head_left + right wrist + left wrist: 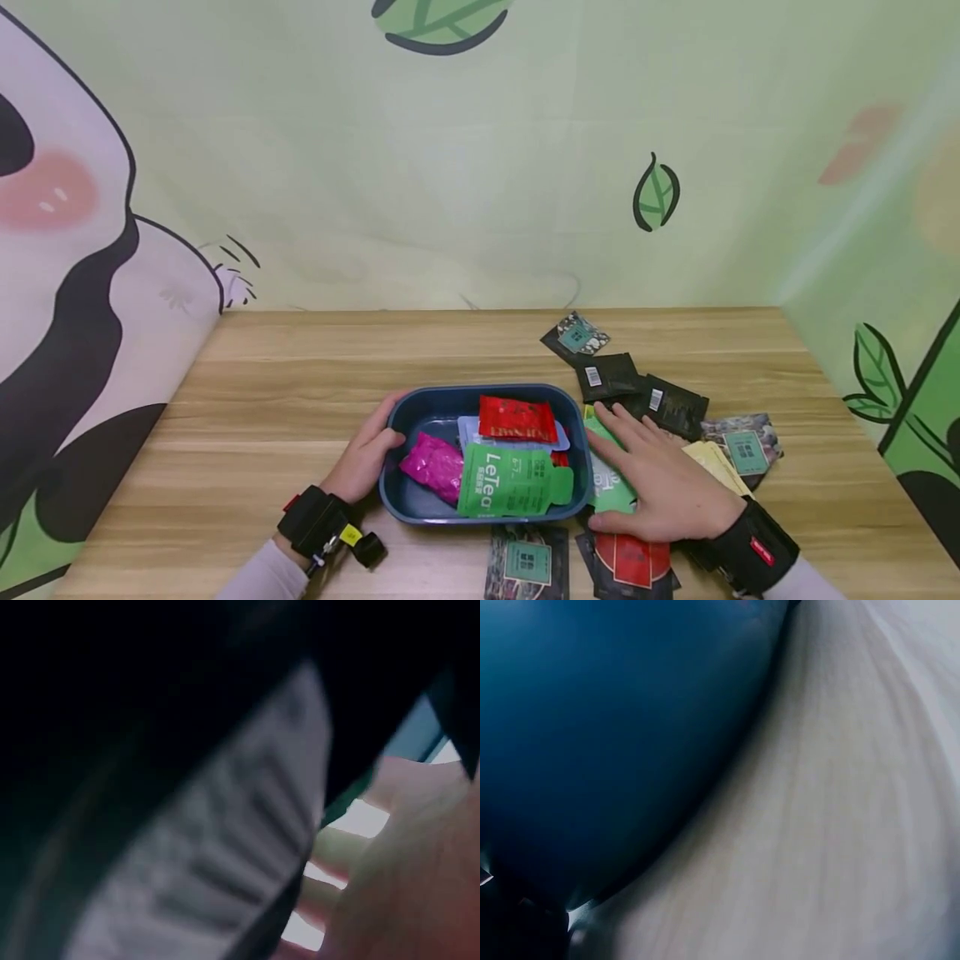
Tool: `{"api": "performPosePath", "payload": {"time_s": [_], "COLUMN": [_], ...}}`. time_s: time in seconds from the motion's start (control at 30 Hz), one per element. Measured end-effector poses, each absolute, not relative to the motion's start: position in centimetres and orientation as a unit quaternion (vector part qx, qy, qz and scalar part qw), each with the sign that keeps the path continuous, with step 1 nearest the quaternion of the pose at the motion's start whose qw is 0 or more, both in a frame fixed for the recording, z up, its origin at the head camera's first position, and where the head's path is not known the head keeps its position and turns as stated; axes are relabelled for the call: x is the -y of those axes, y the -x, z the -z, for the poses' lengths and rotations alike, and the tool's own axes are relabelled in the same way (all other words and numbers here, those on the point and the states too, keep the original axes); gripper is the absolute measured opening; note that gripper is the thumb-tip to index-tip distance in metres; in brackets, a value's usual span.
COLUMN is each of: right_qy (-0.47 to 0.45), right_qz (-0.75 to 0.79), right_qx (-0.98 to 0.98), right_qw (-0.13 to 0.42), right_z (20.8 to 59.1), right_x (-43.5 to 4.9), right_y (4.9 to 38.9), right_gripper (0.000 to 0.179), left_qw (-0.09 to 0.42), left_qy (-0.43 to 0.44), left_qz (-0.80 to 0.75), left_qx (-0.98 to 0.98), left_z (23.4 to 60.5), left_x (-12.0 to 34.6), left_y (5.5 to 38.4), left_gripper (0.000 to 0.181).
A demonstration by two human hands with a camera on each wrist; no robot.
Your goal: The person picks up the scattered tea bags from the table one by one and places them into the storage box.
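Note:
A blue oblong tray [487, 522] stands on the table, its wall filling much of the left wrist view. My left hand [365, 454] holds its left end, thumb over the rim and fingers along the outer wall. Inside lie a green LeTea packet [506, 482], a red packet [517, 419], a magenta packet [435, 468] and a pale blue one, partly covered. My right hand [667, 475] spreads palm down beside the right end, over a green packet [609, 475] and other packets it partly hides. A dark packet with a white label [232, 840] looms blurred in the right wrist view.
Several black packets [606, 375] lie behind and right of the tray. A patterned packet [746, 446] and a cream packet [716, 465] are farther right. In front lie another patterned packet [527, 562] and a red-and-black packet [633, 567]. A printed backdrop [450, 167] rises behind the table.

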State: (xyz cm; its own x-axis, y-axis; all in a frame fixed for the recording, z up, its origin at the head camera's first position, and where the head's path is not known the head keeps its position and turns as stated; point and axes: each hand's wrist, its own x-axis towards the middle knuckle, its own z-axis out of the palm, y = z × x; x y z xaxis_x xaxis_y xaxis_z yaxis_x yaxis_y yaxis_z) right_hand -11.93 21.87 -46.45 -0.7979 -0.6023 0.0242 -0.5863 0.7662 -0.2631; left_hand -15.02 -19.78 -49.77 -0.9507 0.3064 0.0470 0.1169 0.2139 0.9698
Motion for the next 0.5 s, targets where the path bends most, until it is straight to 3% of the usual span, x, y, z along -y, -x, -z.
{"api": "performPosePath", "payload": {"time_s": [0.5], "right_qy": [0.31], "right_qz": [0.113], "right_qx": [-0.943], "right_qw": [0.037], "right_z": [46.64], "right_x": [-21.43], "right_y": [12.02], "right_gripper": [0.089], "left_qw": [0.084], "left_qy": [-0.14], "left_qz": [-0.617], "left_qx": [-0.77], "left_z": [50.03], "left_x": [19.89], "left_y": [15.09], "left_gripper": [0.057]}}
